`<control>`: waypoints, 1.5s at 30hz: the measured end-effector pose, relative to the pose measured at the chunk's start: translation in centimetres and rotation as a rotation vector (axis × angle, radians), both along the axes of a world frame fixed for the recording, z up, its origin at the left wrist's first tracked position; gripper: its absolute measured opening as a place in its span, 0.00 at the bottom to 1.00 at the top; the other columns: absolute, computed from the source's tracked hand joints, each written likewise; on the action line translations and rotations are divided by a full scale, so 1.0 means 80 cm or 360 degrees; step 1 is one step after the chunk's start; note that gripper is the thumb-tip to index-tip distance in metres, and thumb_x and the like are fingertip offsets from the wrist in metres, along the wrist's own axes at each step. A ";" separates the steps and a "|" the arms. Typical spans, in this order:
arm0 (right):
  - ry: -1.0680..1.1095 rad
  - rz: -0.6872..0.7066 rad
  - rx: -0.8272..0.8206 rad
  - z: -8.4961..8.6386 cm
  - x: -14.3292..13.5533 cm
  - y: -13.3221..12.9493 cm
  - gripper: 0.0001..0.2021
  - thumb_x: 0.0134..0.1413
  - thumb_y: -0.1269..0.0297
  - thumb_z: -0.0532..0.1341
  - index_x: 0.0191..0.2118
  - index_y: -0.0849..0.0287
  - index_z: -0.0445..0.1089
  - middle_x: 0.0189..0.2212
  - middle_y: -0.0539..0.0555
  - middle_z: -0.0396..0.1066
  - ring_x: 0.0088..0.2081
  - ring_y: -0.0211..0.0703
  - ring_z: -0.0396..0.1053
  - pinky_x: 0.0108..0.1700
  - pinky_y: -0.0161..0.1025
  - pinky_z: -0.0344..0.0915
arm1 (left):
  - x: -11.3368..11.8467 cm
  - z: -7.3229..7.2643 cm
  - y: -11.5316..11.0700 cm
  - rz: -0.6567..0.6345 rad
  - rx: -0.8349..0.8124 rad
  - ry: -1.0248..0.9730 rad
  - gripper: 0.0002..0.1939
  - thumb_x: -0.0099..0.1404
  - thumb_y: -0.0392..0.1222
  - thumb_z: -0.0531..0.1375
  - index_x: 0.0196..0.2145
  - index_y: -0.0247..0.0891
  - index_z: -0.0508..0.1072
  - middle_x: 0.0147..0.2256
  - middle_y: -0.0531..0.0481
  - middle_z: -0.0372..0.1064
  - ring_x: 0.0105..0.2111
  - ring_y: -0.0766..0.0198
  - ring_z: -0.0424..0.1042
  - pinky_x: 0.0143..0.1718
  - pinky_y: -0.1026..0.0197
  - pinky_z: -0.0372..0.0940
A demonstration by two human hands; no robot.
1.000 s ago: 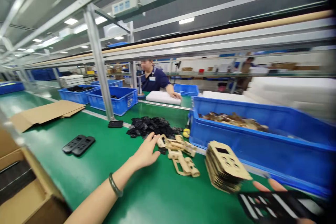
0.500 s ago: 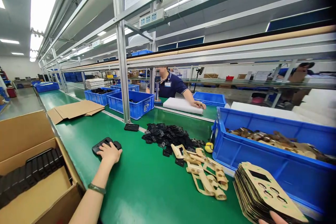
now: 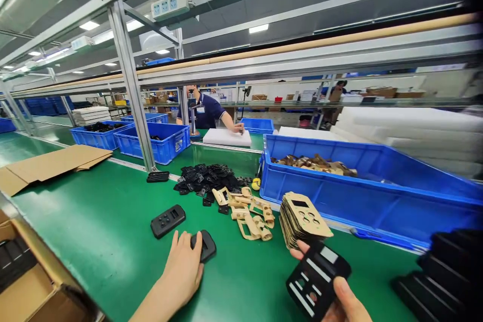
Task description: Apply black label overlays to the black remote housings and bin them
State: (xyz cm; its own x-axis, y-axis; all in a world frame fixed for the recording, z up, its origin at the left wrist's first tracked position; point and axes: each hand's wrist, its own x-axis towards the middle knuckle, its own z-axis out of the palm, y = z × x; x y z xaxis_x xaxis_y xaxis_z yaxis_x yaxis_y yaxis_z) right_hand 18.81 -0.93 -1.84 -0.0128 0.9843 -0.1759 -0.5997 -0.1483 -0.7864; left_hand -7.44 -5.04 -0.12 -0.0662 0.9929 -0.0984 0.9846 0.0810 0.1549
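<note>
My left hand point(image 3: 185, 261) rests on the green table with its fingers spread, touching a black oblong housing point(image 3: 206, 245) that it partly covers. A second black housing point(image 3: 168, 220) with small round holes lies just beyond it. At the right, my right hand point(image 3: 341, 297) grips a flat black panel point(image 3: 315, 274) with white strips and cutouts, tilted above the table. Behind that panel stands a stack of tan-faced sheets point(image 3: 305, 216) with cutouts. Crumpled tan backing pieces point(image 3: 251, 216) lie left of the stack, beside a pile of small black parts point(image 3: 209, 178).
A large blue bin point(image 3: 358, 201) stands at the right, with black stacked pieces point(image 3: 441, 276) nearer. Flat cardboard point(image 3: 53, 163) and an open carton point(image 3: 33, 282) are at left. Across the table, a person's hand point(image 3: 238, 128) touches white foam point(image 3: 222, 137).
The view has swung right. My right hand now holds the black panel above the table; before, it was at the tan stack. My left hand now touches one housing, with another apart from it.
</note>
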 end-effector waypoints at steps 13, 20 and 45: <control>0.0372 0.0205 -0.0040 0.008 0.004 -0.017 0.27 0.41 0.38 0.64 0.40 0.56 0.73 0.38 0.55 0.74 0.34 0.40 0.68 0.32 0.33 0.68 | 0.095 -0.003 0.048 -0.0286 -0.0485 -0.2731 0.31 0.53 0.42 0.66 0.55 0.35 0.66 0.46 0.41 0.70 0.48 0.54 0.66 0.51 0.55 0.57; 0.0471 0.0267 -0.0078 0.012 -0.008 -0.009 0.22 0.51 0.42 0.60 0.43 0.55 0.71 0.29 0.51 0.67 0.24 0.34 0.58 0.23 0.29 0.60 | 0.100 -0.031 0.039 0.0240 -0.0631 -0.3191 0.23 0.55 0.39 0.67 0.49 0.37 0.70 0.39 0.45 0.73 0.37 0.63 0.71 0.43 0.61 0.62; -0.0882 0.0313 0.0208 -0.009 -0.021 -0.009 0.22 0.52 0.50 0.62 0.52 0.51 0.64 0.27 0.44 0.56 0.14 0.27 0.57 0.12 0.28 0.58 | 0.114 -0.025 0.026 0.0324 -0.0714 -0.3421 0.15 0.65 0.41 0.57 0.49 0.37 0.66 0.37 0.45 0.72 0.37 0.60 0.71 0.37 0.61 0.61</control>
